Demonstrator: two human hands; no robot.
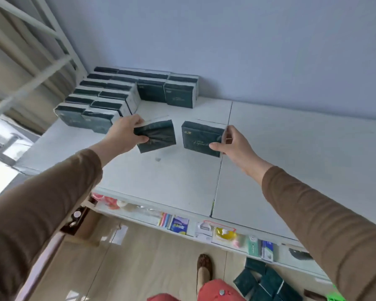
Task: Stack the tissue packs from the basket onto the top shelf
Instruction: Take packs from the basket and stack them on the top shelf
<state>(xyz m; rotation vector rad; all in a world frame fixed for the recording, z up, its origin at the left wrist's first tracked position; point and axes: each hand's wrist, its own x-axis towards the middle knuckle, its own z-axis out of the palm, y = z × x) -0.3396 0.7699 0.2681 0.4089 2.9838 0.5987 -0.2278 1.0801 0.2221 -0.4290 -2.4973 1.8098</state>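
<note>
**Ana:** White and mostly bare, the top shelf (269, 148) runs along a pale blue wall, and only its far left corner is filled. How far along would you put the person?

**Ben:** Somewhere in the middle, by my reading. The stacked tissue packs (109, 98) already stand in rows in that corner, dark green faces forward, with a shorter block against the wall just beside them. Most of the shelf to the right holds nothing yet.

**Ana:** And what is left?

**Ben:** More dark green packs (267, 283) lie low in the view near the floor, beside a bit of green that may be the basket (334, 297); the edge of the frame cuts it off, so that is hard to be sure of.

**Ana:** What about the hands?

**Ben:** Both are full. The left hand (126, 135) is closed around the left pack (155, 135), fingers over its top edge and thumb across its face, holding it tilted above the shelf, near the front row. The right hand (232, 144) pinches the right pack (201, 137) at its right side, thumb on the front face, fingers behind. The two packs sit side by side, apart.

**Ana:** Set down yet?

**Ben:** Neither looks placed; both seem to need a spot beside the rows.
</note>
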